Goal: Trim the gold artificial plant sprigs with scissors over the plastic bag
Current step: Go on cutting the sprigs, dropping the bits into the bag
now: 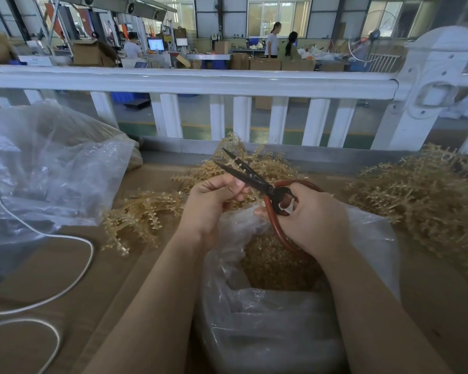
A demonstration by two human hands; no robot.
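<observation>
1. The right hand [312, 217] grips the red loop handles of the scissors [257, 182], fingers curled through and around them, just above the open mouth of the plastic bag [373, 238].
2. The scissors' dark blades stand slightly apart, pointing up and away from the bag toward the white railing [189, 82].
3. The left hand [214, 201] sits just left of the bag's mouth, its fingers and thumb pinched together on a gold sprig [254, 160] that crosses the blades.
4. Gold clippings fill the inside of the bag.
5. A loose sprig pile [143, 214] lies left of the bag; a larger heap [422, 201] lies to its right.
6. A big clear bag [52, 163] and a white cord [65, 238] lie farther left of the bag.
</observation>
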